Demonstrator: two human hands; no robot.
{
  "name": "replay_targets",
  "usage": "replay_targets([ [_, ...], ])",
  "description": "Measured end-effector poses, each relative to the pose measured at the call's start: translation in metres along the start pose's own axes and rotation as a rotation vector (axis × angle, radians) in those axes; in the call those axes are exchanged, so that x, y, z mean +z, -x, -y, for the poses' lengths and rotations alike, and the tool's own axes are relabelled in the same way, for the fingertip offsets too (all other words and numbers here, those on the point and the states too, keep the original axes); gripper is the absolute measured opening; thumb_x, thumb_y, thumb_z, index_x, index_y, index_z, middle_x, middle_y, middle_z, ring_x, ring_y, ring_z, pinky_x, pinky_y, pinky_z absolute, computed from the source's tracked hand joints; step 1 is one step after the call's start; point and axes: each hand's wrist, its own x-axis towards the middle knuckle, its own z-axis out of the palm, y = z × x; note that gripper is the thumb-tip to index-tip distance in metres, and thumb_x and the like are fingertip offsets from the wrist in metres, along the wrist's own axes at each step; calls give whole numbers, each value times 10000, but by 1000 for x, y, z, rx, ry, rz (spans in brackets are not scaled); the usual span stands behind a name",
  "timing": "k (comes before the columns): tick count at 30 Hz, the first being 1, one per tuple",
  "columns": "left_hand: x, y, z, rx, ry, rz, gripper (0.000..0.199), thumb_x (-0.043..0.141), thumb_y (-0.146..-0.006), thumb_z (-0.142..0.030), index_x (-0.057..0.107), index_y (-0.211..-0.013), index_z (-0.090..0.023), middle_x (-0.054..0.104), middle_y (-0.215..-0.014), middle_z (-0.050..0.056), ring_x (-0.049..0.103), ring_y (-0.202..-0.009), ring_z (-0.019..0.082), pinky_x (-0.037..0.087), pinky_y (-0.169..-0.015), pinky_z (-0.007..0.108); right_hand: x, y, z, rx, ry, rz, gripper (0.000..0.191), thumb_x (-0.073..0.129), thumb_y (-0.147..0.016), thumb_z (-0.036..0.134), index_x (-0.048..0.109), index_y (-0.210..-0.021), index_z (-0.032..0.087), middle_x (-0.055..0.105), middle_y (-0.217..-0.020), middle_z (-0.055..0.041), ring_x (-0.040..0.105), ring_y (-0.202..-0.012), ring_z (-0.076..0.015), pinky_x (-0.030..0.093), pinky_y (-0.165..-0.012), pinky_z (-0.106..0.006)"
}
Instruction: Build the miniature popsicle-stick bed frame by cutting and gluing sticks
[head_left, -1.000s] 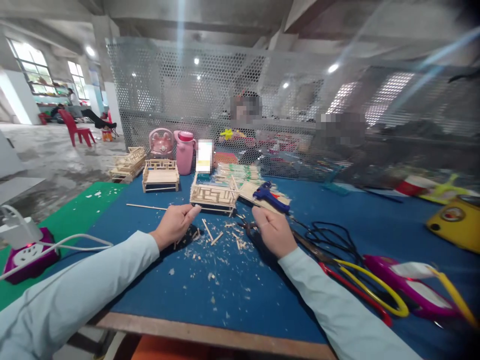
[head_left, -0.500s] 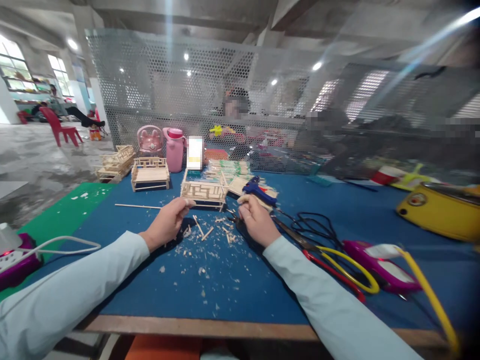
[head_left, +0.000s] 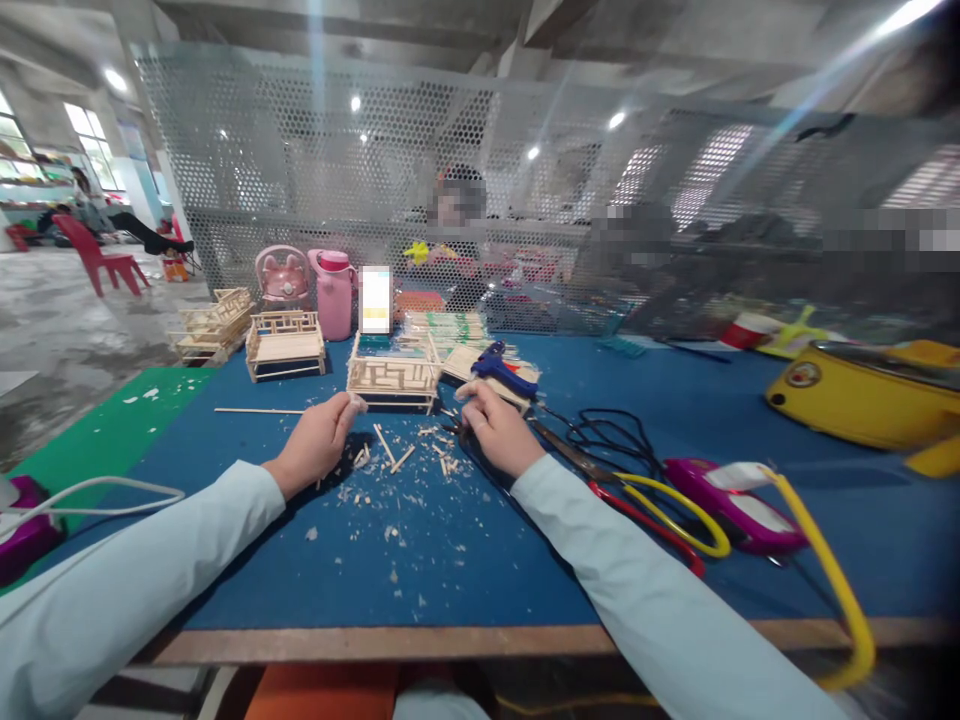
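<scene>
My left hand (head_left: 319, 438) is closed in a pinch in front of the small wooden-stick bench frame (head_left: 394, 378), with whitish coverings on its fingertips. What the pinch holds, if anything, is too small to make out. To the right, my right hand (head_left: 501, 430) has its fingers curled together just in front of the blue glue gun (head_left: 504, 372); its fingertips also look covered, and any small thing in them is hidden. Cut stick pieces (head_left: 403, 460) and pale scraps lie between the hands. A long thin stick (head_left: 259, 411) lies left of my left hand.
Scissors with red and yellow handles (head_left: 675, 515) lie beside my right forearm. Beyond them are a purple power strip (head_left: 739, 505) and a yellow container (head_left: 862, 395). A finished-looking stick bench (head_left: 285, 345), pink jug (head_left: 335, 300) and phone (head_left: 376, 300) stand before a perforated screen (head_left: 300, 150).
The view has turned slightly right, so everything appears farther left. My right fingers have shifted a little, their tips somewhat less tightly bunched. My left hand keeps its pinch.
</scene>
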Motion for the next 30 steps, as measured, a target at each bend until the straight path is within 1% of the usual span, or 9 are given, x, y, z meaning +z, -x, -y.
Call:
replay_targets([
  [3, 3, -1, 2, 57, 39, -39, 289, 306, -860, -228, 544, -1001, -145, 604, -808, 62, 561, -757, 152, 436, -708, 265, 1, 0, -1, -46, 9, -1, 237, 410, -645, 98, 521, -841, 171, 559, -797, -36, 497, -676, -134, 394, -661, -262],
  [6, 3, -1, 3, 83, 96, -52, 247, 350, -839, -211, 568, -938, -154, 622, -890, 77, 567, -826, 155, 436, -752, 277, 1, 0, -1, -36, 12, 47, 64, 477, -635, 142, 528, -655, 175, 553, -687, -17, 481, -631, -131, 384, -618, -254],
  [13, 0, -3, -6, -171, 219, -9, 226, 496, -769, -357, 614, -764, -164, 619, -635, -8, 497, -463, 90, 401, -502, 211, 1, 2, 6, 49, -29, 138, 178, 567, -685, 334, 600, -657, 162, 512, -537, 28, 426, -516, -99, 332, -534, -225],
  [16, -1, -2, -6, -185, 135, -6, 379, 435, -792, -448, 597, -612, -157, 528, -462, -29, 443, -428, 92, 353, -472, 210, 1, 2, 9, 23, 4, 150, 244, 545, -716, 383, 597, -623, 163, 491, -512, 36, 407, -501, -92, 308, -519, -218],
  [21, -3, -1, -3, -189, 94, -15, 570, 286, -847, -479, 504, -435, -151, 494, -415, 0, 452, -434, 105, 343, -491, 227, -2, 2, 10, 34, 56, 195, 499, 371, -817, 476, 482, -444, 165, 439, -426, 26, 398, -456, -93, 292, -511, -230],
  [24, -4, 0, -3, -171, 130, -29, 557, 247, -867, -457, 587, -553, -146, 504, -447, -4, 462, -440, 107, 350, -493, 224, -3, 3, 10, 5, 43, 182, 449, 348, -839, 424, 519, -515, 164, 477, -472, 18, 441, -494, -103, 326, -556, -234],
  [27, -4, -1, -4, -161, 140, -66, 467, 271, -868, -438, 636, -819, -151, 560, -544, -7, 482, -467, 106, 360, -501, 218, -1, 4, 10, -52, 44, 141, 208, 461, -784, 313, 595, -826, 160, 518, -572, 27, 445, -521, -105, 348, -573, -232],
  [28, -5, -2, -4, -169, 133, -73, 450, 286, -865, -438, 634, -834, -154, 566, -556, -8, 482, -470, 104, 362, -504, 218, 0, 3, 11, -66, 47, 134, 206, 493, -759, 281, 589, -896, 160, 534, -613, 21, 447, -529, -104, 354, -574, -231],
  [30, -6, -4, -4, -195, 125, -90, 444, 312, -856, -444, 630, -742, -154, 551, -529, -12, 473, -462, 99, 359, -508, 216, 1, 1, 15, -95, 65, 158, 183, 524, -734, 244, 603, -879, 165, 569, -688, -4, 470, -570, -108, 365, -587, -233],
])
